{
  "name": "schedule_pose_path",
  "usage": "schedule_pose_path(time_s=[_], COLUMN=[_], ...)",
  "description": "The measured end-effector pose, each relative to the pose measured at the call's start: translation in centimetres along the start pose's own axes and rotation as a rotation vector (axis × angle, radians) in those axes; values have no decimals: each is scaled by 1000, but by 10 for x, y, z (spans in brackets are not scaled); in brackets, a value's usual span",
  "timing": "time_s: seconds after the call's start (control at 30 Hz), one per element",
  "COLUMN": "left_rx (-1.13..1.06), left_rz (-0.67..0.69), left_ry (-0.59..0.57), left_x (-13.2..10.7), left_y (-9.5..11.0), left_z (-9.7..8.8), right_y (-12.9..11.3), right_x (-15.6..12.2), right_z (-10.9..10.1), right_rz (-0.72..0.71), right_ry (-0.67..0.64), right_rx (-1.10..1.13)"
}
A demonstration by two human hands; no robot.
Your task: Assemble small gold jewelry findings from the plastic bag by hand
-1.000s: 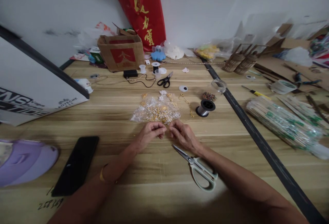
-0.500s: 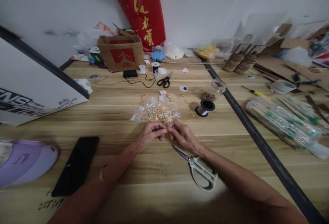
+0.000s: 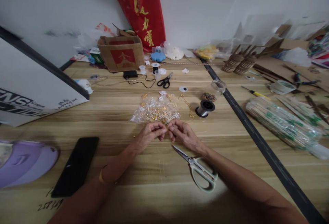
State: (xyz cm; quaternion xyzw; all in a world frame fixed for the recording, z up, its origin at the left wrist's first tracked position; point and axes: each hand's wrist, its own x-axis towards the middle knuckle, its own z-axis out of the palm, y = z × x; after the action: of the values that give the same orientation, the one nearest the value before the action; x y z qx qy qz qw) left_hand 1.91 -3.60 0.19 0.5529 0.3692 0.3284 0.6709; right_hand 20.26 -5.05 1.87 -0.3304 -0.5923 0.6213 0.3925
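Note:
My left hand [image 3: 152, 133] and my right hand [image 3: 183, 134] meet fingertip to fingertip over the wooden table. Both are closed in a pinch. Something tiny and gold-coloured seems to sit between them, too small to name. Just beyond my fingers lies a pile of small gold and silver jewelry findings [image 3: 160, 110] with clear plastic bags. A gold chain [image 3: 187, 104] lies right of the pile, beside a spool of silver wire [image 3: 205, 108]. Scissors with pale handles [image 3: 197, 171] rest near my right forearm, blades towards my fingers.
Black scissors [image 3: 165, 80] lie beyond the pile. A jar of coloured beads [image 3: 210, 93] lies on its side behind the spool. On the left are a black phone [image 3: 77, 166] and a purple visor [image 3: 31, 162]. Bagged sticks [image 3: 282, 124] lie at right.
My right hand has shifted and turned slightly, its fingers a little more curled. My left hand stays almost still. The things on the table have not moved.

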Motion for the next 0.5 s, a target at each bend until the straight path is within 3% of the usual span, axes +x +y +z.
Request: schedule_pose_path(time_s=[0.5], left_rx=[-62], left_rz=[15], left_ry=[-6], left_x=[-1], left_y=[3], left_z=[2], right_y=[0], right_x=[-1], right_z=[2], right_rz=[-5], right_ry=[-12], right_rx=[9])
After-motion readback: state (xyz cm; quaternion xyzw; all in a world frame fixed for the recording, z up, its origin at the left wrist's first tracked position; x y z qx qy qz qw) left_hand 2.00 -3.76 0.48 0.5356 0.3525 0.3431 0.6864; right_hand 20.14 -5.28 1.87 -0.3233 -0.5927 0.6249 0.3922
